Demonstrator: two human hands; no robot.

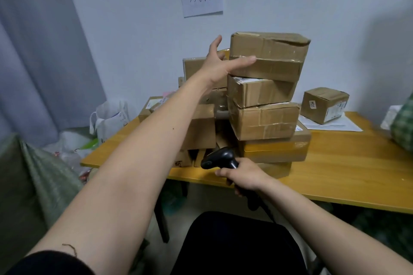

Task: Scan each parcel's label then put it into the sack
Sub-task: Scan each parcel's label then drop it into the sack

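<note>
- On the tabletop [335, 163], parcels are being kept in a leaning stack, and the top parcel [268, 56] is lying with its long axis running left to right across the view.
- That top parcel is being approached from its left end by the left hand [220, 62]; this hand is clearly the nearer one, high and far forward.
- The left arm is being stretched up and away from the body, and the hand is being held spread, fingers straight, the thumb lying along the front face of the box while the other fingers are pointing up beside its left end. Nothing is being gripped yet.
- A black scanner [220, 159] is being gripped by the right hand [244, 176], low at the front edge of the tabletop, well below the top parcel.
- At the left, low in the view, the green woven sack [40, 176] is being kept ready.
- A closing of the fingers round the left end is judged to be needed next; the stack below could be disturbed.
</note>
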